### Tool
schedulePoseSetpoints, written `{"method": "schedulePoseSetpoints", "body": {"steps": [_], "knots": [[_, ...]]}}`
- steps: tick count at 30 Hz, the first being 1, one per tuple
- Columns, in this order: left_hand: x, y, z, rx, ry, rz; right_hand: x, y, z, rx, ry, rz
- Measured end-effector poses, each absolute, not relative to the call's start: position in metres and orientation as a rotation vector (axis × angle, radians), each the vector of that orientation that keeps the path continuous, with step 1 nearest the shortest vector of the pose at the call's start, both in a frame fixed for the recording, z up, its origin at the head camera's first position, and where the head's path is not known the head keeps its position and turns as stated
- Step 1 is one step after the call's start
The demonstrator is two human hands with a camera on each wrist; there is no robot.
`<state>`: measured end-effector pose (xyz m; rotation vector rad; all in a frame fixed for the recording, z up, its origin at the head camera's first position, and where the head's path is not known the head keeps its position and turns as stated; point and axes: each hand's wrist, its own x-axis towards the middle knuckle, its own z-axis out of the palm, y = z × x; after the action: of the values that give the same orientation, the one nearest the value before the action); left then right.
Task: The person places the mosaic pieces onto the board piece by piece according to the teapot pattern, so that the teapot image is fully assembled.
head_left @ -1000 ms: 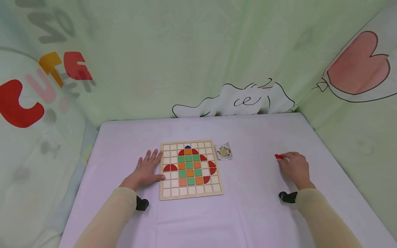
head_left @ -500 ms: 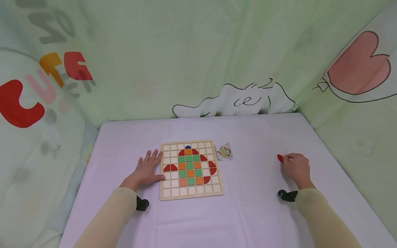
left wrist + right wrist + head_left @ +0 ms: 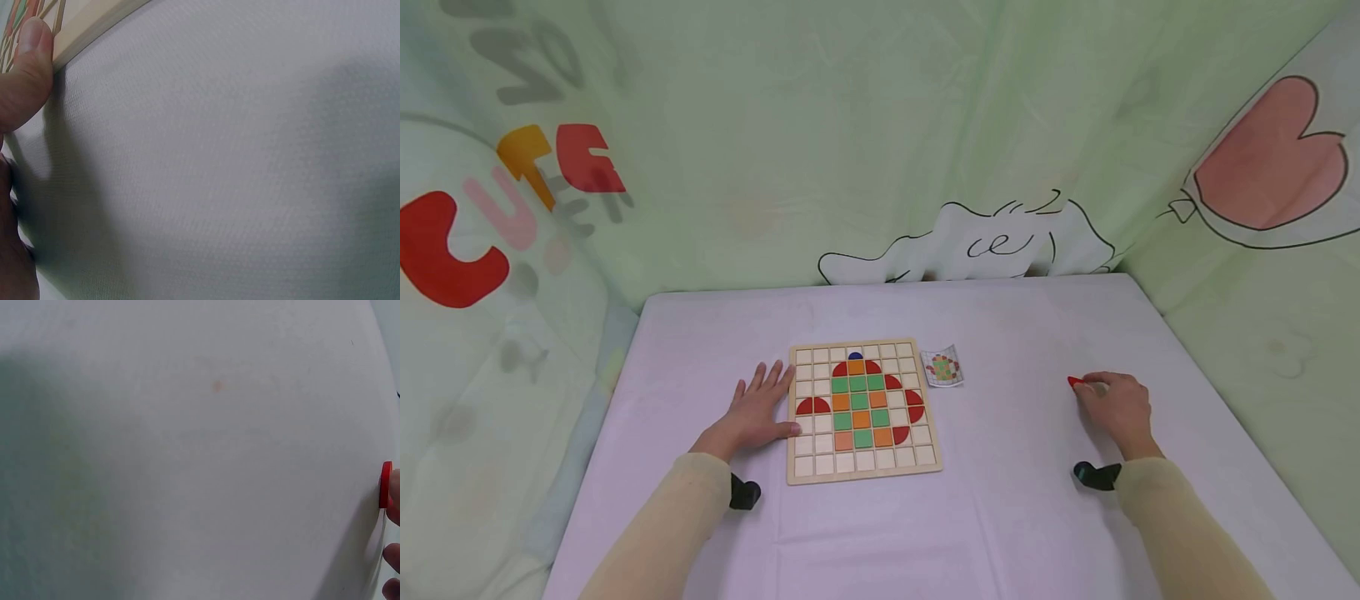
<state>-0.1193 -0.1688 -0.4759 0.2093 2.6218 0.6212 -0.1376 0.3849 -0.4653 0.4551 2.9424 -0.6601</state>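
My left hand [image 3: 751, 417] lies with spread, straight fingers at the left edge of the wooden grid board [image 3: 865, 477], its thumb resting on the frame. Green and orange squares, red rounded pieces and a blue half-round piece [image 3: 855, 357] fill some of the board's cells. Far to the right, my right hand [image 3: 1116, 410] pinches a small red piece [image 3: 1074, 381] between thumb and fingers. In the right wrist view the red piece [image 3: 385, 485] shows edge-on at the right border; its full outline is hidden by the fingers.
A small printed picture card [image 3: 943, 367] lies just right of the board's upper corner. Pale cloth covers the table [image 3: 1000, 517], and patterned curtains [image 3: 880, 150] rise behind it and at both sides. Black wrist cameras sit at both cuffs.
The red piece has turned a little between my right fingers, while that hand has shifted only slightly. My left hand and the board look the same as before.
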Motion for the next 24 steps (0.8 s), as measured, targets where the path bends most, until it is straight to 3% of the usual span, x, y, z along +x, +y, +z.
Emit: {"method": "schedulePoseSetpoints", "body": {"steps": [14,24], "knots": [[-0.118,-0.169,-0.474,0.205,2.618,0.623,-0.131,0.377,-0.471,0.287,3.078,-0.675],[-0.119,-0.169,-0.476,0.207,2.621,0.616,-0.126,0.326,-0.465,0.199,3.047,-0.843]]}}
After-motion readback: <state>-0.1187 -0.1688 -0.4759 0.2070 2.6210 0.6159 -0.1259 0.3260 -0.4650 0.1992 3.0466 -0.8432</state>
